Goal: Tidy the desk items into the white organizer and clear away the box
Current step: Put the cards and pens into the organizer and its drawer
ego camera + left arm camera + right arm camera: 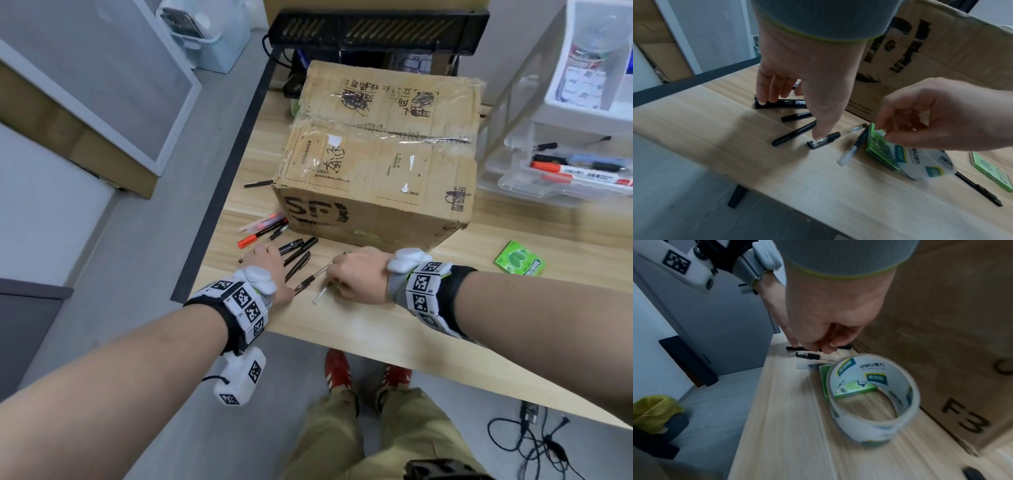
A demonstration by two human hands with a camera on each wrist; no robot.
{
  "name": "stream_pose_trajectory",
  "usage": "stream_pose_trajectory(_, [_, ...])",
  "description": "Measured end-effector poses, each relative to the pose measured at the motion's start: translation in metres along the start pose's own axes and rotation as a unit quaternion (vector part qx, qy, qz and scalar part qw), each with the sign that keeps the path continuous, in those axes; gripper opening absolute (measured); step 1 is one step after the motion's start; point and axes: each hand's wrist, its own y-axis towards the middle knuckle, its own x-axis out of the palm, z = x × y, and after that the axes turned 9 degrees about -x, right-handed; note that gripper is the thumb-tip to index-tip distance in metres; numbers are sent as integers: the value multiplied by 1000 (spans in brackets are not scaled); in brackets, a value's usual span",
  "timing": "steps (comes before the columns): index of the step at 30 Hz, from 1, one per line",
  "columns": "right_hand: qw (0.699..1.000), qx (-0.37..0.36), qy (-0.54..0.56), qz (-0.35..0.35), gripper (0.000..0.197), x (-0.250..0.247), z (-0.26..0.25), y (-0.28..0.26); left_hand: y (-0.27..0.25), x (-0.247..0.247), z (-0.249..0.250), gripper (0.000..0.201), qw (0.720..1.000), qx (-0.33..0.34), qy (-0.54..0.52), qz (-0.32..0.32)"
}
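A worn cardboard box (376,154) stands mid-desk, and the white organizer (561,113) stands at the right with markers in its drawers. Black pens (298,246) and red markers (255,236) lie by the box's front left corner. My left hand (803,100) reaches down with straight fingers: the fingertips touch a black marker (781,104) and the thumb presses the cap of a clear pen (830,136). My right hand (920,126) hovers with curled fingers at that pen's tip, nothing visibly pinched. A second clear pen (849,151) lies beside it.
A tape roll (849,423) leans on a green pack (825,382) against the box's front, under my right wrist. Another green pack (519,262) lies on the desk to the right. The desk's front edge is close below both hands. Cables lie on the floor.
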Motion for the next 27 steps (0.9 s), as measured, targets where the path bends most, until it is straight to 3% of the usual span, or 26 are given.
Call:
stream_pose_trajectory(4, [999,-2,-14,-33,25,1,-6,23,-1,-3,-17,79,998,38,-1,-43])
stream_pose_trajectory(11, [997,6,-35,-68,34,13,-10,48,1,4,-40,70,994,60,-51,-76])
stream_pose_trajectory(17, [993,16,-39,-113,45,20,-10,66,4,5,-47,60,994,74,-56,-66])
stream_pose_trajectory(23, [989,15,-40,-140,33,22,-12,71,11,6,-43,61,992,103,-80,-3])
stream_pose_trajectory(27, [986,14,-55,-157,28,25,-10,75,18,7,-34,64,991,108,-78,-10])
